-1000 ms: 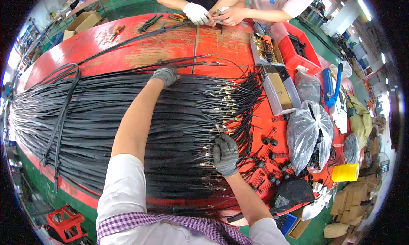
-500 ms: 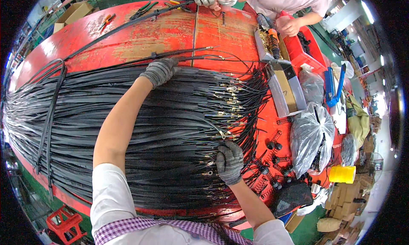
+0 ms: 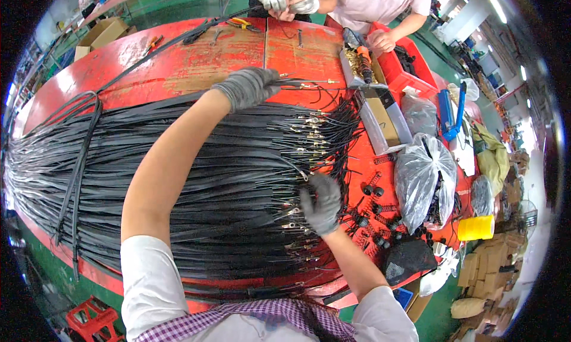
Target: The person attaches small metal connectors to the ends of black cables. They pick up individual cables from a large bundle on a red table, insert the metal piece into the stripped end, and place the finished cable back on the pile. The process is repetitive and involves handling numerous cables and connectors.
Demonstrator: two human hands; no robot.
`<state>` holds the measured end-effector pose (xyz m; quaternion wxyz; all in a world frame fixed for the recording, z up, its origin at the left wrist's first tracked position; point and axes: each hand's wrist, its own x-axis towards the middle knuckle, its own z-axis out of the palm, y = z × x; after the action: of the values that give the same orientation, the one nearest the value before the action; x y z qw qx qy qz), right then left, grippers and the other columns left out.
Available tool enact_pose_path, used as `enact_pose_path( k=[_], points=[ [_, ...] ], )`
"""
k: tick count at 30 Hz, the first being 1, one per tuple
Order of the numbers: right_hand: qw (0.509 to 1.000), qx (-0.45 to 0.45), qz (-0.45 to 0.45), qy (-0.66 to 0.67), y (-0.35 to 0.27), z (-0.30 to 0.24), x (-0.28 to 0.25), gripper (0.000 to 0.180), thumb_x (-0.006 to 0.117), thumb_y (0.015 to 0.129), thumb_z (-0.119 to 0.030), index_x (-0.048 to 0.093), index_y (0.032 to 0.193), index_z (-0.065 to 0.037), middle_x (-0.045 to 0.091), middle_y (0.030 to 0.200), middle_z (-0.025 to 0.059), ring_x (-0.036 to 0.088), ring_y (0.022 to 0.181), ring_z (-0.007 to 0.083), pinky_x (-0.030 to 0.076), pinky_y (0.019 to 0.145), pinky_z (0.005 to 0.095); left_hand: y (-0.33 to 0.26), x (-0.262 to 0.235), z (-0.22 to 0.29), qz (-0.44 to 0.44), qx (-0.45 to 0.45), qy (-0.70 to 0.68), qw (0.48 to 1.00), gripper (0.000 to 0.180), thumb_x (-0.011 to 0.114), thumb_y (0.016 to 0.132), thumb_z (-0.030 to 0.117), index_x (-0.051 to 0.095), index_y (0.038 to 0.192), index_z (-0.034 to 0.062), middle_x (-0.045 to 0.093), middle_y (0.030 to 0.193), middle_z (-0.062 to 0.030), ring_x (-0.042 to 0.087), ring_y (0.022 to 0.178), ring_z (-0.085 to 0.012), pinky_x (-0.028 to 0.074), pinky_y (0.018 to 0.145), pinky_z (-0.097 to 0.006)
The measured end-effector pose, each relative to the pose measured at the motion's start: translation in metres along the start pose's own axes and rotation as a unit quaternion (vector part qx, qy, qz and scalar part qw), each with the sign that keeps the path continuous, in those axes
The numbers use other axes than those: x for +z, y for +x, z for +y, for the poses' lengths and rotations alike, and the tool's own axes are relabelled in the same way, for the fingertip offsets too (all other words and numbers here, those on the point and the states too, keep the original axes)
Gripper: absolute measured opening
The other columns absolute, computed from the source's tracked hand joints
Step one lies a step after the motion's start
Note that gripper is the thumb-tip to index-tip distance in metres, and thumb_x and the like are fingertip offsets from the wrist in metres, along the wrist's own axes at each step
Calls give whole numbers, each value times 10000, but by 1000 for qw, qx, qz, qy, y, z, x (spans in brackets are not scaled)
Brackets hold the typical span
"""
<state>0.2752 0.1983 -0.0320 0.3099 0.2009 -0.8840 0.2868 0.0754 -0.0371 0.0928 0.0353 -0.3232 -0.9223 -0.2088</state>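
Observation:
My left hand, in a grey knit glove, is closed on black cables at the far edge of a wide bundle of flat black cables. Thin ends with brass-coloured tips stick out to its right. My right hand, gloved the same way, hovers over the stripped cable ends, thumb apart from the blurred fingers. I see nothing held in it. Beside its fingertips lies a ring terminal on a cable. Several metal terminals run along the bundle's right end.
On the red table, springs with black caps and a clear plastic bag lie at right. Beyond stand an open box, a red bin and a blue hand tool. Co-workers' hands work across the table.
My left hand has moved right along the far edge, over the cables there. My right hand has lifted slightly, its thumb spreading from the fingers. The whole view has shifted a little.

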Motion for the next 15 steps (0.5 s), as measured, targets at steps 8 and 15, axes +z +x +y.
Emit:
enact_pose_path(
  k=[8,15],
  points=[
    [986,-32,-158,-48,132,37,-12,418,570,784,-296,520,1140,-83,505,1170,172,458,1097,333,364,938,388,-58,-14,60,-91,91,-94,987,336,527,853,267,531,1103,42,578,1038,-177,557,966,-302,435,852,-348],
    [969,-125,-175,-124,160,18,-73,217,543,815,-254,606,901,-65,598,804,148,571,761,321,447,701,404,-95,2,74,-142,74,-75,984,336,547,845,271,524,1087,40,580,994,-172,557,944,-312,448,817,-351]
  ],
)
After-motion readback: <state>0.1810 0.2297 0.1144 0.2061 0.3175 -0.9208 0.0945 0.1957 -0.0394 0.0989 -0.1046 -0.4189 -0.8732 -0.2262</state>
